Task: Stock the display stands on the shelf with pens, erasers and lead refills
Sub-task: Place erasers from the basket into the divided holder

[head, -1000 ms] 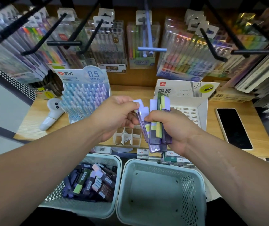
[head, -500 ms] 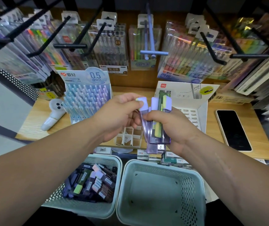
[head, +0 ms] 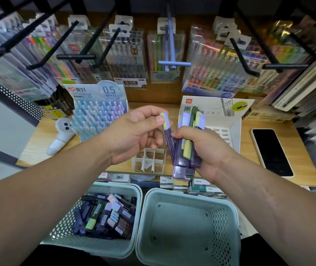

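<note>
Wooden shelf [head: 38, 143] up front, pen packs [head: 126, 54] hanging behind. The left hand [head: 132, 135] pinches the cap end of one purple lead refill case [head: 166, 123]. The right hand [head: 207, 148] grips a bundle of refill cases [head: 186, 148], upright, just in front of the white display stand [head: 235, 135]. More refills lie in the left basket [head: 63, 225] below.

A bunch of purple lead refill cases [head: 186, 150] stands upright in the right hand [head: 208, 150], caps lilac and yellow. The left hand [head: 134, 133] pinches the single case [head: 167, 135] by its yellow cap, just beside the bunch. The white slotted display stand [head: 233, 131] sits behind them.
</note>
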A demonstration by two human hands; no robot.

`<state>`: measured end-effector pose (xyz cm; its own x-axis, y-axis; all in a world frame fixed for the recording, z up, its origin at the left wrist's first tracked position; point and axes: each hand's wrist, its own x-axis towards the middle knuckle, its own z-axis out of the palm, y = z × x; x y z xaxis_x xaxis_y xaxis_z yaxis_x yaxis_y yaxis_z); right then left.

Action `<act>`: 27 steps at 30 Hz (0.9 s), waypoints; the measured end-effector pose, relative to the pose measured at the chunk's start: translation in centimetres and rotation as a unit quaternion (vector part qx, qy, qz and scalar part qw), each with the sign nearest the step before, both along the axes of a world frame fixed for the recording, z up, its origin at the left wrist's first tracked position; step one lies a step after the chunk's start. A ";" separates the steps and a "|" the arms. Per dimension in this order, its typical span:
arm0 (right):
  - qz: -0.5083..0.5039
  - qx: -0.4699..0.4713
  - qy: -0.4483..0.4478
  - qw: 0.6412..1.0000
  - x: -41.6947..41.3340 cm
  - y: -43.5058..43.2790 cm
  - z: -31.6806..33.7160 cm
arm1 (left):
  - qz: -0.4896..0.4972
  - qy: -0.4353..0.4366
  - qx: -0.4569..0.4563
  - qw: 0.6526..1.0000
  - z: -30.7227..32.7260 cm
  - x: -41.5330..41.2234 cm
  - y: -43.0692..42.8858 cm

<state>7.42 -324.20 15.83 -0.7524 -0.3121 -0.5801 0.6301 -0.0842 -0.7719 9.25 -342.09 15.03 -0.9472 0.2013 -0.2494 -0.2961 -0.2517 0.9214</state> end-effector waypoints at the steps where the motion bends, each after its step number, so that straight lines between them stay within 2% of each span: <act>1: -0.002 0.007 0.003 1.000 0.0 0.0 0.0 | -0.001 0.009 -0.005 1.000 0.0 0.0 -0.1; 3: 0.002 0.024 0.008 1.000 0.1 0.0 0.0 | 0.017 0.021 -0.031 0.999 0.2 -0.2 -0.1; 5: 0.006 0.037 0.008 0.999 0.1 0.1 0.0 | 0.066 0.033 -0.098 0.992 0.3 -0.4 -0.1; 10: -0.015 0.044 -0.010 0.999 0.1 0.4 0.1 | 0.185 0.055 -0.283 0.940 -1.0 -0.9 -1.7; 16: -0.029 0.032 -0.016 0.999 -0.1 0.7 0.1 | 0.128 0.091 -0.482 0.862 -3.4 -1.7 -3.1; 19: -0.033 0.024 -0.016 0.999 -0.2 1.0 0.2 | 0.106 0.119 -0.524 0.837 -4.0 -1.9 -2.6; 27: -0.023 0.025 -0.011 0.999 -0.3 1.5 0.3 | 0.081 0.128 -0.566 0.810 -5.3 -2.9 -1.6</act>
<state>7.09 -322.66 16.17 -0.7523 -0.2484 -0.6102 0.6431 -0.0756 -0.7620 6.32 -343.68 9.74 -0.9884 -0.1504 0.0218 -0.1054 0.7813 0.6152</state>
